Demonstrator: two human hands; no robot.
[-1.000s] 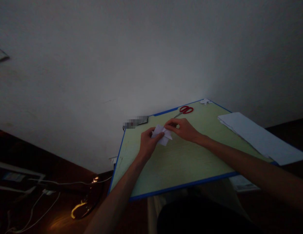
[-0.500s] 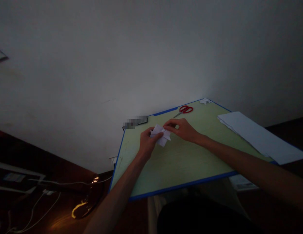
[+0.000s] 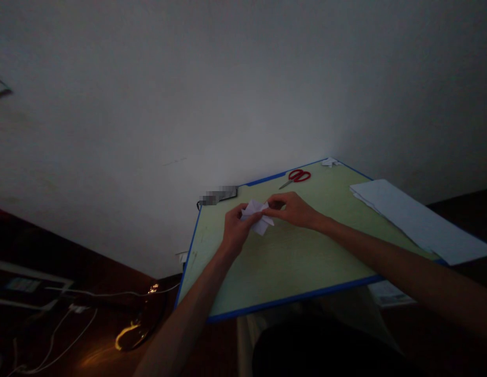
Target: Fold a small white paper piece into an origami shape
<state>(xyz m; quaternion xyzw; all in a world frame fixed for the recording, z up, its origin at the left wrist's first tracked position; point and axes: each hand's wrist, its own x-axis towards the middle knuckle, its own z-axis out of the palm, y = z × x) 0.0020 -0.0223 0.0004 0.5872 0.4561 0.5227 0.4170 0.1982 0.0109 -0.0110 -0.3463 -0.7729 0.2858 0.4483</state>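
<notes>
A small piece of folded white paper (image 3: 260,225) with several pointed flaps is held up over the pale green table (image 3: 306,262). My left hand (image 3: 236,226) grips it from the left, thumb lying across its front. From the right, my right hand (image 3: 289,208) pinches the paper's right side between thumb and fingers, close to my left thumb tip. The right fingertips partly hide that edge. Beyond my right hand lie red-handled scissors (image 3: 296,177), blades pointing toward the lower left.
A stack of white paper sheets (image 3: 411,220) lies at the right, overhanging the table edge. Another small folded paper (image 3: 330,162) sits at the far corner. A dark, partly blurred object (image 3: 227,193) rests at the far left edge. White cables (image 3: 110,294) run at lower left.
My right thumb and fingers have shifted slightly at the paper, the thumb now nearer my left thumb. My left hand still holds the paper in nearly the same place.
</notes>
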